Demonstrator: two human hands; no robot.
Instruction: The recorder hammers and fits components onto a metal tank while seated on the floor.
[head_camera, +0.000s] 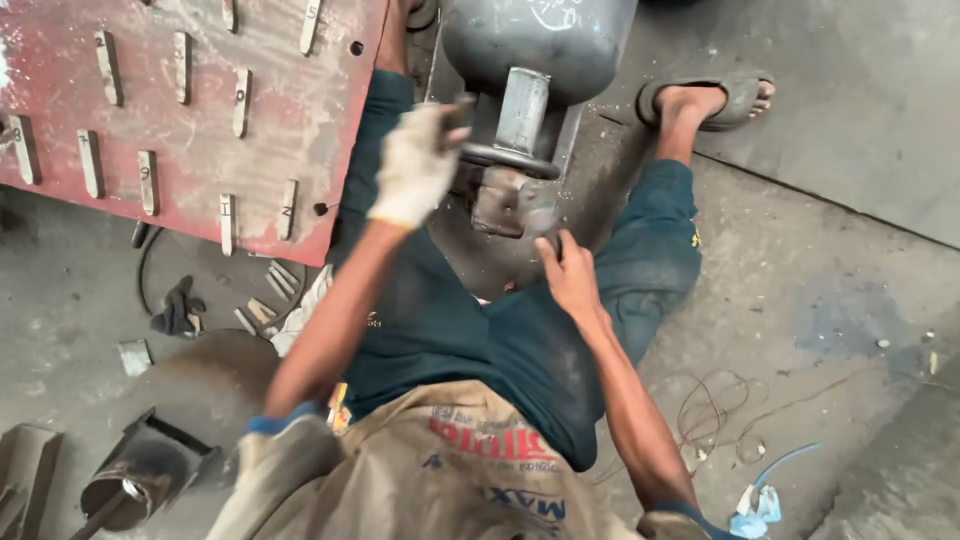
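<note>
Both hands on the grey motor (535, 50), between my knees.
My gloved left hand (415, 165) gripped its dark handle; bare right hand (568, 275) pinched something blurred, prob. a small part. Red plate (190, 110) close on left, open floor (850, 290) on right.

Grey motor with a small metal part at its base

The grey motor (535, 45) stands just beyond both hands, its rounded drum dusty, a flat steel bracket (522, 110) running down its front. The small metal part (512, 203), dull and blurred, sits below the bracket, between the hands, touching the right fingertips.
</note>
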